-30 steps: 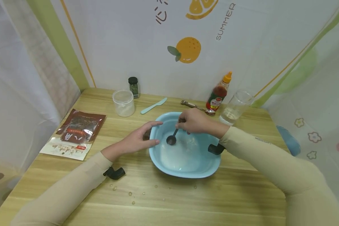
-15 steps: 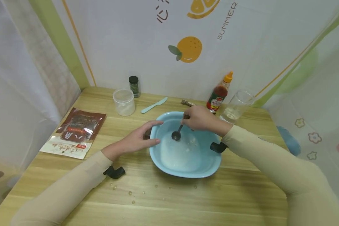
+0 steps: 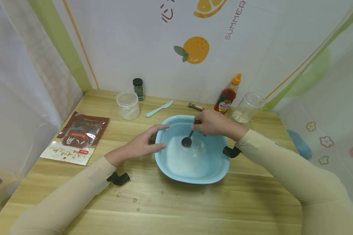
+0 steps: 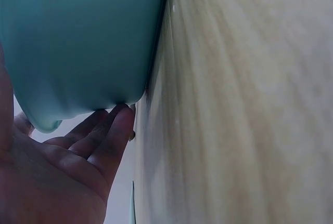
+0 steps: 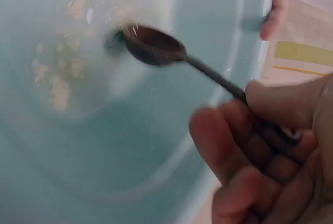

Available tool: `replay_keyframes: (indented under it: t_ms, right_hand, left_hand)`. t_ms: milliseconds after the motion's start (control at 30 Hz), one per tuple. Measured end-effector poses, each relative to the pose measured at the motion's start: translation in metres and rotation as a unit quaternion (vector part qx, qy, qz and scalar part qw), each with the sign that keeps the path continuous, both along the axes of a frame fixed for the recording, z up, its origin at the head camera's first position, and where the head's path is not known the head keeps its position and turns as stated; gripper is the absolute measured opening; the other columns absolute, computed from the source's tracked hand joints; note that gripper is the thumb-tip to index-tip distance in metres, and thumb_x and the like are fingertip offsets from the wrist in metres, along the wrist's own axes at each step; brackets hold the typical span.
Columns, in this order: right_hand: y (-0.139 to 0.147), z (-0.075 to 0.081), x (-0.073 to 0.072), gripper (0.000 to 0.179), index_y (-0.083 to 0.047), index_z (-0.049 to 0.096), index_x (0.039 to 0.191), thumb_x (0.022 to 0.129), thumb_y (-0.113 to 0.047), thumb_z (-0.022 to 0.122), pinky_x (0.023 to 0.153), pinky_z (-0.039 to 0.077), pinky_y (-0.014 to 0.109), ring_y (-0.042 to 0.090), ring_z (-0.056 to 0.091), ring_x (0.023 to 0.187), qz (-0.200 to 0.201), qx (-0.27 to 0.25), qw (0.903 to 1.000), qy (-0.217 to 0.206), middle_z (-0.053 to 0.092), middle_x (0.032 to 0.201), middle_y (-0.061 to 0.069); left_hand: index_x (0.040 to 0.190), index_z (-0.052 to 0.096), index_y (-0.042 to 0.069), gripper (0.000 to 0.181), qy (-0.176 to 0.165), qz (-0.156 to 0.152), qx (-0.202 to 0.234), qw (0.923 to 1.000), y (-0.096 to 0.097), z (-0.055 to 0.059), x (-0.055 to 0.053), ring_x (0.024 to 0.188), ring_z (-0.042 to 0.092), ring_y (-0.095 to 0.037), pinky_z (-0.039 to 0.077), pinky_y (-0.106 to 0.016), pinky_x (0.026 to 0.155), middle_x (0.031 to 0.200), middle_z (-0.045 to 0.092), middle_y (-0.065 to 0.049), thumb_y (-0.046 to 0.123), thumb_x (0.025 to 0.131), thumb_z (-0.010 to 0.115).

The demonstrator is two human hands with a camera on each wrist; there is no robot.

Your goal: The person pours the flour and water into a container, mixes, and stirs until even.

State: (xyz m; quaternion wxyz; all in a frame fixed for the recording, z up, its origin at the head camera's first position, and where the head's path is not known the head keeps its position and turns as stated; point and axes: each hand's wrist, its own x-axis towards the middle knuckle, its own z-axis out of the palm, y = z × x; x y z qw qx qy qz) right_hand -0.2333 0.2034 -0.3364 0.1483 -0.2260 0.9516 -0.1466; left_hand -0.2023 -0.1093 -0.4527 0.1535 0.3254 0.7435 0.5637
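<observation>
A light-blue plastic basin [image 3: 191, 178] stands on the wooden table with cloudy whitish liquid and pale lumps in its bottom. My left hand [image 3: 141, 143] holds its left side, thumb and forefinger over the rim; in the left wrist view, the other fingers [image 4: 112, 135] press against the outer wall. My right hand [image 3: 213, 123] pinches the handle of a small dark spoon [image 3: 186, 141] over the basin's far part. In the right wrist view, the spoon's bowl [image 5: 153, 44] is tilted at the liquid; I cannot tell how deep it dips.
Along the back stand a clear tub [image 3: 127, 106], a black-capped spice jar [image 3: 138, 89], a mint knife [image 3: 159, 108], a metal utensil [image 3: 195, 106], a red sauce bottle [image 3: 227, 94] and a glass [image 3: 247, 107]. A brown-and-white packet [image 3: 76, 138] lies left. Water drops [image 3: 135, 200] dot the front.
My right hand has moved the spoon a little to the right and away from me inside the basin. The left hand stays on the rim.
</observation>
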Motion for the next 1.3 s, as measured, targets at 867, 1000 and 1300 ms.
replay_keyframes:
  t_ms: [867, 1000, 1300]
  right_hand:
    - [0.002, -0.002, 0.003, 0.023, -0.005, 0.081, 0.1, 0.11, -0.024, 0.073, 0.061, 0.051, 0.034, 0.017, 0.065, 0.062, -0.022, -0.017, 0.9996, -0.011, 0.069, 0.069, 0.002]
    - [0.002, -0.001, 0.002, 0.022, -0.005, 0.082, 0.101, 0.11, -0.023, 0.073, 0.062, 0.051, 0.033, 0.017, 0.066, 0.062, -0.006, -0.01, 0.9995, -0.029, 0.069, 0.067, 0.0]
    - [0.002, -0.003, -0.002, 0.02, -0.011, 0.084, 0.106, 0.109, -0.027, 0.073, 0.063, 0.053, 0.038, 0.017, 0.065, 0.064, 0.0, 0.001, 0.9993, 0.036, 0.072, 0.076, -0.002]
  left_hand:
    - [0.17, 0.039, 0.009, 0.07, 0.003, -0.003, -0.001, 1.0, -0.001, 0.004, 0.001, 0.142, 0.061, -0.045, 0.057, -0.055, 0.113, 0.16, 0.054, -0.028, 0.014, 0.108, 0.072]
    - [0.17, 0.039, 0.009, 0.07, -0.002, -0.005, 0.001, 1.0, -0.001, 0.002, 0.001, 0.142, 0.061, -0.045, 0.057, -0.054, 0.113, 0.159, 0.055, -0.028, 0.014, 0.108, 0.072]
    - [0.17, 0.038, 0.008, 0.07, -0.009, -0.013, 0.01, 0.9998, -0.001, -0.001, 0.0, 0.136, 0.066, -0.046, 0.063, -0.048, 0.104, 0.154, 0.058, -0.033, 0.013, 0.108, 0.072]
